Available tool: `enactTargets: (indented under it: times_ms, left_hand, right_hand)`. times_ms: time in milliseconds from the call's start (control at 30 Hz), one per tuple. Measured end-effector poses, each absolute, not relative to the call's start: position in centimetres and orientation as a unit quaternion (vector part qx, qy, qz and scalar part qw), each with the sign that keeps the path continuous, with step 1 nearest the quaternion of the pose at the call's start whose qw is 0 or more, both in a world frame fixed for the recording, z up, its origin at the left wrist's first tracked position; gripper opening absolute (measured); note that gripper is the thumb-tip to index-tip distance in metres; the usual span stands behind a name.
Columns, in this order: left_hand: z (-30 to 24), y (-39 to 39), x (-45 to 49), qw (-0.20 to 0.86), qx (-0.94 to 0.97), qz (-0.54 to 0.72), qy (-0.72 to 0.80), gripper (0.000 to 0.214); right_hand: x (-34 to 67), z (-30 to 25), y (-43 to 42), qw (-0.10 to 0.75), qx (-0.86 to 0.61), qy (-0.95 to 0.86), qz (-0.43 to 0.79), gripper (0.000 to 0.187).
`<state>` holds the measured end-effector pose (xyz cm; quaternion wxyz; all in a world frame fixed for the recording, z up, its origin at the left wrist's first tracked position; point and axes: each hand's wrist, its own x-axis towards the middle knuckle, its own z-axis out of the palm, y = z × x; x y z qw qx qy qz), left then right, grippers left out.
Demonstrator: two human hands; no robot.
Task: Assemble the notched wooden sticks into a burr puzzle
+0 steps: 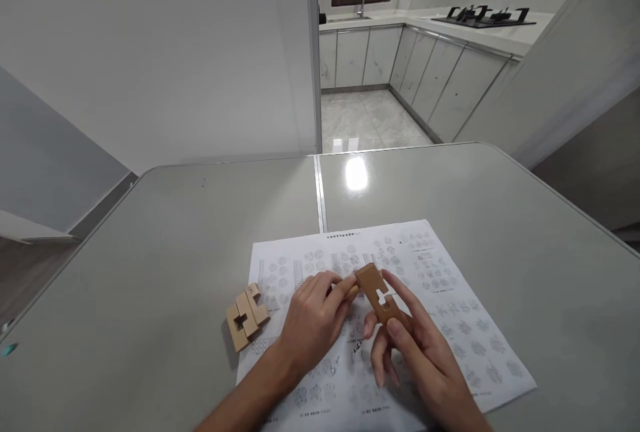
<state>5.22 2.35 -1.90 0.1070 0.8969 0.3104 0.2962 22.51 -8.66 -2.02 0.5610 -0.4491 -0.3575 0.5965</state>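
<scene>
My right hand [427, 345] grips a brown wooden puzzle piece [371, 281] between thumb and fingers. The piece is a flat bar, tilted, with an irregular notch cut through its middle. My left hand [316, 309] is closed beside it, fingertips near the bar's upper left edge. A second, smaller wooden puzzle piece [353, 291] pokes out of the left fingers, mostly hidden by them. Left of that hand, several light wooden puzzle pieces [248, 316] lie fitted together in a block, partly on the paper's edge.
Under both hands lies a white printed sheet [480, 325] with rows of small diagrams. It rests on a grey table [150, 272] with a metal seam [319, 192]. A small teal object [9, 350] is at the far left. Beyond the table, a doorway shows kitchen cabinets [350, 57].
</scene>
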Motion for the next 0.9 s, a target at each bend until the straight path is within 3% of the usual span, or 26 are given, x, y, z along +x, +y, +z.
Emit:
enactTargets:
  times_ms: [467, 900]
  left_hand:
    - [-2.0, 2.2, 5.3, 0.104, 0.902, 0.296, 0.295, 0.018]
    - [-2.1, 2.1, 5.2, 0.113, 0.902, 0.318, 0.271, 0.016]
  right_hand:
    - [22.0, -2.3, -8.3, 0.568, -0.442, -0.317, 0.617, 0.063]
    - [21.0, -0.5, -7.6, 0.569, -0.555, -0.26, 0.548, 0.09]
